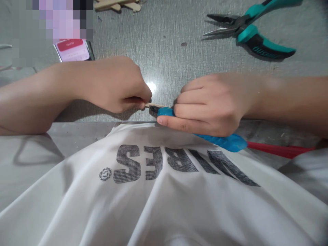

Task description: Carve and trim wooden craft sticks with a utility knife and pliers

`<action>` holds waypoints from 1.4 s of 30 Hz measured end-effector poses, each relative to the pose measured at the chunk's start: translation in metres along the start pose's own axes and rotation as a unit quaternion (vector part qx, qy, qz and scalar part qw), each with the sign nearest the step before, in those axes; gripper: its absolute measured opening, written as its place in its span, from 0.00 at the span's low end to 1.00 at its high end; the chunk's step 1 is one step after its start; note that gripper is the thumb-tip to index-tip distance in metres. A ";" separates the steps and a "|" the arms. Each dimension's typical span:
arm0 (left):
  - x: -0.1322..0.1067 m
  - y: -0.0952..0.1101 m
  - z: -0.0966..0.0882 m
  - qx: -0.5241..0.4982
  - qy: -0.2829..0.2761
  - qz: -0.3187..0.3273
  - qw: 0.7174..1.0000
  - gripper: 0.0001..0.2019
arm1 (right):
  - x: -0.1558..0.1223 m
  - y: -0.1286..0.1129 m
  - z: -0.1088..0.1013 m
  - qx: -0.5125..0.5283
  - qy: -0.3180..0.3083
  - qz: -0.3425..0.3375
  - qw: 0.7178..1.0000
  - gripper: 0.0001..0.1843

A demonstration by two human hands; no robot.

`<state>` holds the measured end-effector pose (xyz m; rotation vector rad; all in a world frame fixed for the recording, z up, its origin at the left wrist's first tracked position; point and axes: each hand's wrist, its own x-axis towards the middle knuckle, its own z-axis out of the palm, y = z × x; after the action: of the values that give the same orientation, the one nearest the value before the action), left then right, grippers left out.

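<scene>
My left hand (116, 85) is closed in a pinch on a thin wooden stick (153, 105) at the near edge of the grey table (164, 44). My right hand (210, 104) is wrapped round a blue-handled tool (228, 140), whose dark tip (154, 109) touches the stick just right of my left fingertips. The tool's blue handle sticks out below my right palm, with a red part (279, 149) running on to the right. Both hands rest at the table's edge above my white printed shirt (153, 191).
Teal-handled long-nose pliers (251, 32) lie open at the far right of the table. Several wooden sticks (118, 5) lie at the top centre. A phone (74, 49) with a red and white screen rests at the far left.
</scene>
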<state>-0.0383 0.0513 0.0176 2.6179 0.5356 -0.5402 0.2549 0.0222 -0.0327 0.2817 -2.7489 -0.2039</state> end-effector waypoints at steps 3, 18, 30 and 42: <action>0.003 0.005 -0.004 0.020 -0.015 -0.017 1.000 0.15 | 0.000 -0.001 0.000 0.015 -0.012 0.015 1.000 0.33; 0.005 0.008 -0.005 0.044 -0.019 -0.006 0.999 0.15 | 0.005 -0.002 -0.004 0.011 0.067 0.023 0.997 0.32; 0.005 0.009 -0.009 0.038 -0.014 -0.010 0.999 0.14 | -0.013 -0.005 0.001 0.158 0.021 0.091 0.983 0.39; 0.006 0.014 -0.009 -0.009 -0.023 -0.048 0.999 0.11 | -0.005 0.000 -0.004 0.049 0.027 0.057 0.997 0.32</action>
<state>-0.0243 0.0457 0.0266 2.5669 0.6511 -0.6215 0.2612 0.0230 -0.0307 0.1530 -2.7146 -0.0320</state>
